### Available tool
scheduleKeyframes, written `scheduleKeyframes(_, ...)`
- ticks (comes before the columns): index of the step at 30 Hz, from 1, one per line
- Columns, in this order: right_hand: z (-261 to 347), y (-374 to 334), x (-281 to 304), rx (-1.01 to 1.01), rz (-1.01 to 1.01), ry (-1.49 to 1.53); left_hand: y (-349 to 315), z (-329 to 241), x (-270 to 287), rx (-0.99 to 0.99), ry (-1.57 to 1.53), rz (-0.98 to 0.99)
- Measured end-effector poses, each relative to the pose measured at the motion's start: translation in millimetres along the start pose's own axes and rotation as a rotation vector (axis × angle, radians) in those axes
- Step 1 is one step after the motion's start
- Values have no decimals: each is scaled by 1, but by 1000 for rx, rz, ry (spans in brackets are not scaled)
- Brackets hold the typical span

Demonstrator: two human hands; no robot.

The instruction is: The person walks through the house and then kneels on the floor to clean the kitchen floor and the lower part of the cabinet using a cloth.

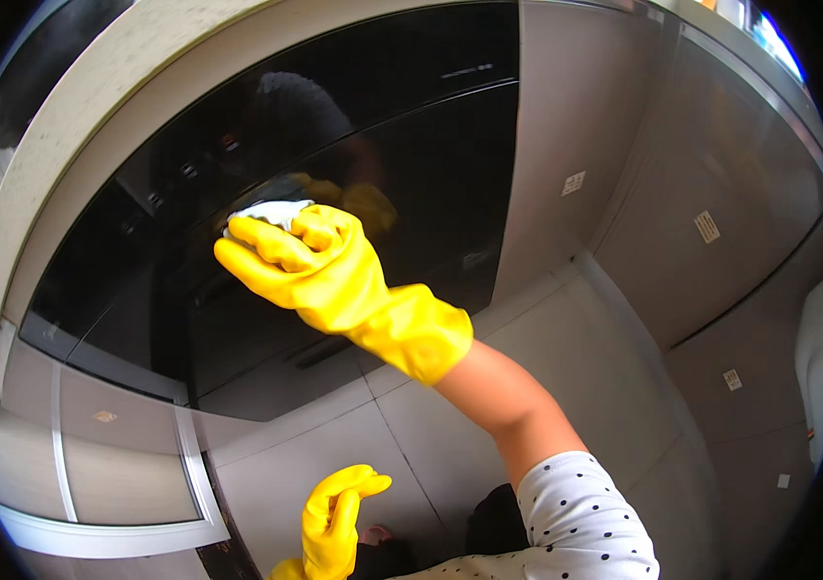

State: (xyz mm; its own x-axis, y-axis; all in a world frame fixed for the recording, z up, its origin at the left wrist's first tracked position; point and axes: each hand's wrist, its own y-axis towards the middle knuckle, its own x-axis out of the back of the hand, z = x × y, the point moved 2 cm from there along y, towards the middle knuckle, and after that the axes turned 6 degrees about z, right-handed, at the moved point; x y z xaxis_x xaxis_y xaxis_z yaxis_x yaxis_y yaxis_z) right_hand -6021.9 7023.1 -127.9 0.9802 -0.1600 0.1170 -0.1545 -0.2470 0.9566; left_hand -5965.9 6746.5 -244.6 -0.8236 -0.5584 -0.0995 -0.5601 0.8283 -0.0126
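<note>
My right hand (310, 256), in a long yellow rubber glove, is closed on a white cloth (274, 212). It presses the cloth against the glossy black front of a built-in appliance (431, 164), which mirrors the glove and a sleeve. Low in the view, my left hand (334, 522) wears a matching glove and hangs away from the appliance. Its fingers are loosely bent with the thumb apart, and nothing shows in them.
A pale countertop edge (54, 174) curves above the appliance. Grey-brown cabinet doors (740, 184) with small stickers stand on the right. At the lower left is a light-framed cabinet door (126, 454). Grey floor tiles (334, 445) lie below.
</note>
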Motion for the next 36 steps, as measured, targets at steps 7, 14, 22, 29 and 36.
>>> scheduleKeyframes(7, -125, -42, 47, -465, -222, -101, -4, 4, -9, 34, 84, -142)
scheduleKeyframes(14, -134, -10, 87, -359, -306, 16, 10, 8, -11, 0, 140, -58)
scheduleKeyframes(22, -179, 26, 91, -169, -237, 23, 44, -34, -54, -103, 267, 174)
scheduleKeyframes(29, -152, -134, 160, -1459, -307, 294, 42, -8, -21, -20, 378, 139)
scheduleKeyframes(36, -51, -149, 69, -657, 50, 168, 69, -14, -66, -5, 449, 365)
